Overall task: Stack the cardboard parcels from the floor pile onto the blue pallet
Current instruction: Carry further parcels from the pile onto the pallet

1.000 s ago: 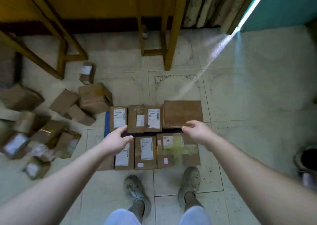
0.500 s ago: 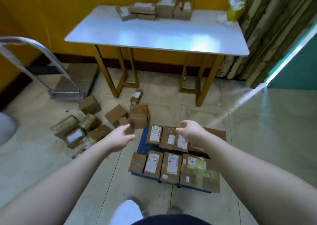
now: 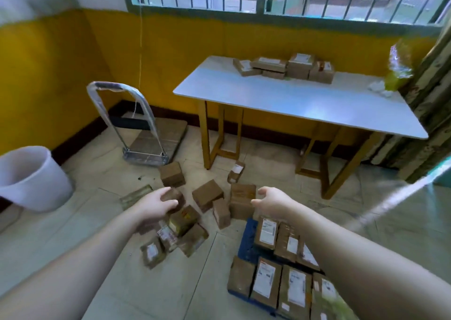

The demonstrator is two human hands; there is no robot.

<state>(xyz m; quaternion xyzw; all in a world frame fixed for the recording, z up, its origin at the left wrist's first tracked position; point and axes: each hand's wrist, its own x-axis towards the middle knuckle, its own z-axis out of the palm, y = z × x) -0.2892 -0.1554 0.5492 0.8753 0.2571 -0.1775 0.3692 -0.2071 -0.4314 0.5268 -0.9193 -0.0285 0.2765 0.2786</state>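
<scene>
- Floor pile [image 3: 192, 212] lies left of the pallet [image 3: 245, 240].
- Hand truck [image 3: 144, 134] stands far left.
- Parcels sit on the far table [image 3: 300, 100].

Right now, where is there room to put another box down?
A bare blue patch shows on the pallet, at its left edge between back-row and front-row parcels. The floor between the pile and pallet is bare too. The rest of the pallet in view is packed, and the pile is crowded.
</scene>
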